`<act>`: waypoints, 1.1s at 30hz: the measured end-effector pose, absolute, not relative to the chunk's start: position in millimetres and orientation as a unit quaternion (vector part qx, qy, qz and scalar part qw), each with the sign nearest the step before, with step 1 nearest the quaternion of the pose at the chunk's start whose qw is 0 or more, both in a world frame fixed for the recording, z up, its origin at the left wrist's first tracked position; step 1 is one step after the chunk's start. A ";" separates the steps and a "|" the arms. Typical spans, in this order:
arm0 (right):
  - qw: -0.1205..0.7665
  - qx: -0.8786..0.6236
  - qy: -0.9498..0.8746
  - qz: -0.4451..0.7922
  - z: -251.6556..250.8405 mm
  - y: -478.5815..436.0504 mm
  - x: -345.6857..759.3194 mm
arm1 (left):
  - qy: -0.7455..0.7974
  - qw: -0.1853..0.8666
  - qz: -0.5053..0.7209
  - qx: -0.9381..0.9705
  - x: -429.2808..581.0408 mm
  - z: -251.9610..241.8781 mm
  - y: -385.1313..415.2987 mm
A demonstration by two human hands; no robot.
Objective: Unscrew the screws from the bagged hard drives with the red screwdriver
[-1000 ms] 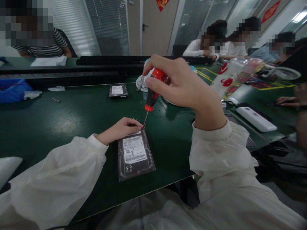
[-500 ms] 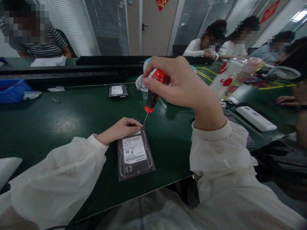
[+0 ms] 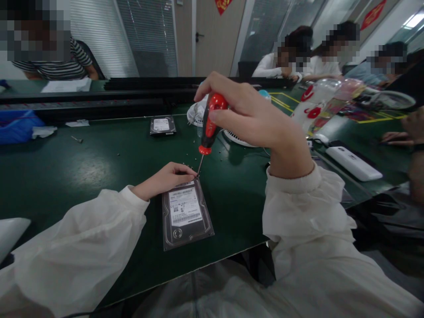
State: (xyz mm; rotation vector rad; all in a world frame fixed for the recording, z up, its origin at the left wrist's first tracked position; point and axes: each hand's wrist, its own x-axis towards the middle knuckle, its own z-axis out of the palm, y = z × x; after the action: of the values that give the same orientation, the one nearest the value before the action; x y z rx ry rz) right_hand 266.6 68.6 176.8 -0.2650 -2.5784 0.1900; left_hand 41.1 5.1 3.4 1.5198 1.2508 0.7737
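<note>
A hard drive [image 3: 186, 207] with a white label lies flat on the green table in front of me. My left hand [image 3: 174, 175] grips its far end, thumb across the top and fingertips close to the far right corner. Over that corner my right hand [image 3: 245, 110] holds a red and black screwdriver [image 3: 209, 130] by its handle, thumb against the near side. The screwdriver tilts slightly, and its shaft runs down to the corner beside my left fingertips. The screw under the tip is too small to make out.
Several tiny screws [image 3: 187, 160] are scattered beyond the drive. A second hard drive [image 3: 162, 125] and white fans [image 3: 195, 115] stand farther back. At left is a blue bag [image 3: 20, 126]; at right, plastic bottles [image 3: 311, 106] and a white power bank-like box [image 3: 353, 163]. Other people sit around.
My right hand's fingers have loosened and shifted around the screwdriver handle, showing more of it. The handle has moved slightly left. My left hand and the hard drive stay put.
</note>
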 end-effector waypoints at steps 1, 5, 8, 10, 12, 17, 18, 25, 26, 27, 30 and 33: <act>0.269 -0.095 -0.956 0.069 176.9 68.6 266.5 | 0.516 0.491 0.318 0.625 41.0 3.3 5.2; 0.294 -0.115 -0.948 0.044 175.8 68.7 265.4 | 0.518 0.488 0.316 0.627 40.4 3.2 5.3; 0.286 -0.105 -0.951 0.055 175.0 68.5 264.7 | 0.517 0.485 0.318 0.630 40.6 4.2 5.0; 0.283 -0.091 -0.953 0.061 175.1 67.9 264.3 | 0.519 0.484 0.319 0.628 41.1 5.1 4.7; 0.294 -0.103 -0.949 0.051 175.1 67.4 263.9 | 0.519 0.486 0.319 0.627 41.6 5.8 4.5; 0.289 -0.099 -0.951 0.055 175.0 70.6 264.9 | 0.516 0.489 0.318 0.627 42.2 5.6 4.3; 0.283 -0.086 -0.954 0.058 175.0 71.6 265.1 | 0.517 0.489 0.317 0.626 42.2 5.5 4.3; 0.300 -0.087 -0.949 0.036 173.7 70.8 263.9 | 0.520 0.492 0.311 0.625 40.9 4.4 4.6; 0.293 -0.080 -0.952 0.043 173.7 70.5 264.0 | 0.519 0.493 0.310 0.625 40.9 4.5 4.6; 0.288 -0.070 -0.954 0.047 173.7 70.5 264.1 | 0.519 0.494 0.310 0.625 40.9 4.9 4.4; 0.292 -0.062 -0.954 0.027 173.1 71.9 263.2 | 0.520 0.491 0.313 0.625 42.2 6.8 3.8; 0.311 -0.079 -0.947 -0.007 171.9 74.4 261.3 | 0.522 0.491 0.317 0.621 43.4 8.2 3.3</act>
State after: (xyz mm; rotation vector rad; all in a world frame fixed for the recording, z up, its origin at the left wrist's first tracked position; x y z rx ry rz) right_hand 261.3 74.4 171.9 -0.2074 -2.4998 -0.0188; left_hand 43.4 3.3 8.2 1.5077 1.2686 0.7697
